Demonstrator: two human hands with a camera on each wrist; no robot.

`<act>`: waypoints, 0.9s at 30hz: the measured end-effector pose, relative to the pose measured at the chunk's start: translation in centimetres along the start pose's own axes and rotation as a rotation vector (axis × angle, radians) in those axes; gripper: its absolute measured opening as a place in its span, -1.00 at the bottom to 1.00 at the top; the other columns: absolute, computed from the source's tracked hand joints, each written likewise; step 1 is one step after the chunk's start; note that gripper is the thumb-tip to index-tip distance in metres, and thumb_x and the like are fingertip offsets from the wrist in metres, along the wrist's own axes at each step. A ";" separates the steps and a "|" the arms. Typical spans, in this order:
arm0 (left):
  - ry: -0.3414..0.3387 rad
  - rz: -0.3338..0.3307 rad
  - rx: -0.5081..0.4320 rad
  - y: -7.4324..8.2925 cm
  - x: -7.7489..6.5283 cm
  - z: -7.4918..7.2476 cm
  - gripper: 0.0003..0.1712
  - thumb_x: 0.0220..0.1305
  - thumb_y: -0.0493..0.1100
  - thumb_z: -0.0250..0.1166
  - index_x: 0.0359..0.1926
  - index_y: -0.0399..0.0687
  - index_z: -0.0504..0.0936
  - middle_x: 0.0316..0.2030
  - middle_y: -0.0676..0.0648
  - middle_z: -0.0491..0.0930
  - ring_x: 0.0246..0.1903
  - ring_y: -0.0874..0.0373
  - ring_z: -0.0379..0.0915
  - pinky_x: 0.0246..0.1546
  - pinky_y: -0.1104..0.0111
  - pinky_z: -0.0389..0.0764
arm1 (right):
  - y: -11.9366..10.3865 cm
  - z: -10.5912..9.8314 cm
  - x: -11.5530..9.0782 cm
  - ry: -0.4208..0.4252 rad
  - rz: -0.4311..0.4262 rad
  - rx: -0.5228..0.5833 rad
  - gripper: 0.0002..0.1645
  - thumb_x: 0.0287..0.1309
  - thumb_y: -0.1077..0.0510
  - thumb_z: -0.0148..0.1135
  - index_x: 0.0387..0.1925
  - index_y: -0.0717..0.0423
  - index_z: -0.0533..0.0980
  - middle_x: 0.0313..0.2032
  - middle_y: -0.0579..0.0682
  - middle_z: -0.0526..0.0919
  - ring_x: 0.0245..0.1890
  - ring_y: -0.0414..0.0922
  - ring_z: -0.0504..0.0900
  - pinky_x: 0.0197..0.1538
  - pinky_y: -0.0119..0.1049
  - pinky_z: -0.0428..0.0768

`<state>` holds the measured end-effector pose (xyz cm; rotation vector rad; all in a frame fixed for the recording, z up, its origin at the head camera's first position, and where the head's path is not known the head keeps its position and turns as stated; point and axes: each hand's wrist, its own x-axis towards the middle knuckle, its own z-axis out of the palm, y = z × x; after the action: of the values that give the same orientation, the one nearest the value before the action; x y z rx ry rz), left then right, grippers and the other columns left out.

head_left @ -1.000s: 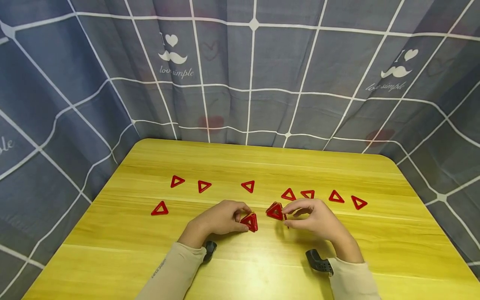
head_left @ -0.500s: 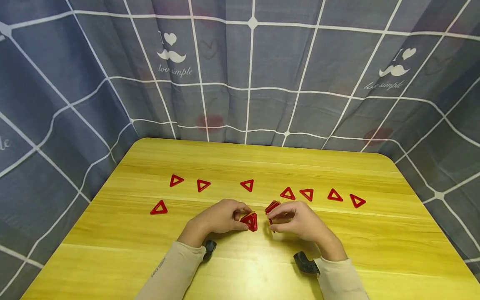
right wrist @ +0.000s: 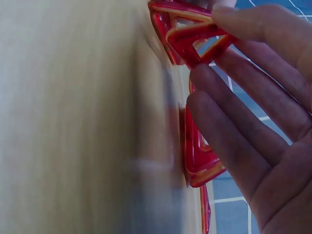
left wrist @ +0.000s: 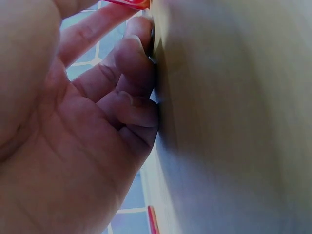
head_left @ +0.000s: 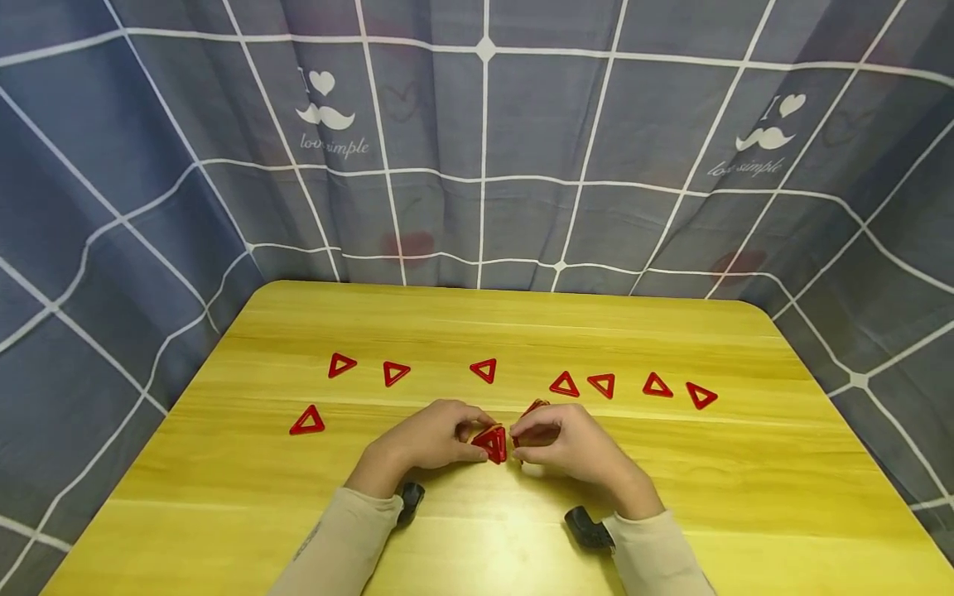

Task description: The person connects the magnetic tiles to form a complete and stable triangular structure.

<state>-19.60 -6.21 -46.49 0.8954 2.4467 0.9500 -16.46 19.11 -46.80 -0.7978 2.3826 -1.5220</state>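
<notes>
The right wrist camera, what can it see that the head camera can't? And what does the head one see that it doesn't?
Only the right wrist view shows the palm side of the right hand and the see-through middle of the red triangle it pinches.

Only the head view shows the white moustache prints, the beige sleeves and all eight loose triangles spread out on the table.

Both show the right hand, the pinched triangle, part of the table and the checked curtain.
</notes>
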 end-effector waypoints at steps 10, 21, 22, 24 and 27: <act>0.001 0.026 0.005 -0.3 0.0 0.1 -0.59 0.25 -0.06 0.47 0.11 0.03 0.68 -0.53 0.09 0.46 -0.53 0.27 0.30 -0.46 0.38 0.36 | -0.2 0.6 0.4 0.055 0.031 -0.049 -0.78 0.12 0.29 0.49 -0.16 0.16 0.71 -0.23 -0.05 0.73 -0.21 -0.17 0.73 -0.09 -0.29 0.65; -0.007 0.031 0.010 -0.3 0.2 0.1 -0.59 0.26 -0.05 0.46 0.12 0.06 0.69 -0.52 0.10 0.48 -0.54 0.26 0.32 -0.48 0.38 0.38 | 0.0 1.2 0.7 0.050 0.053 -0.048 -0.80 0.17 0.26 0.46 -0.15 0.12 0.69 -0.20 -0.10 0.71 -0.19 -0.18 0.73 -0.07 -0.29 0.64; -0.008 0.032 0.012 -0.3 0.3 0.0 -0.59 0.26 -0.05 0.46 0.12 0.07 0.69 -0.52 0.10 0.48 -0.54 0.27 0.32 -0.48 0.38 0.37 | 0.0 1.2 0.7 0.053 0.055 -0.048 -0.80 0.17 0.25 0.46 -0.15 0.12 0.69 -0.20 -0.09 0.70 -0.18 -0.18 0.73 -0.07 -0.30 0.64; -0.011 0.031 0.014 -0.3 0.3 0.0 -0.59 0.26 -0.04 0.46 0.12 0.08 0.69 -0.52 0.11 0.48 -0.54 0.28 0.32 -0.48 0.39 0.38 | 0.1 1.2 0.7 0.055 0.058 -0.045 -0.79 0.17 0.25 0.46 -0.14 0.12 0.68 -0.19 -0.08 0.69 -0.18 -0.19 0.73 -0.08 -0.31 0.64; -0.009 0.037 0.022 -0.3 0.4 0.0 -0.59 0.26 -0.05 0.47 0.11 0.05 0.69 -0.51 0.11 0.48 -0.53 0.27 0.33 -0.47 0.38 0.39 | 0.1 1.3 0.8 0.055 0.065 -0.051 -0.79 0.17 0.25 0.46 -0.13 0.10 0.68 -0.18 -0.07 0.69 -0.18 -0.20 0.72 -0.09 -0.33 0.64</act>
<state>-20.00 -6.10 -46.73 0.9532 2.4455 0.9308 -16.63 17.69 -47.36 -0.6904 2.4699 -1.4826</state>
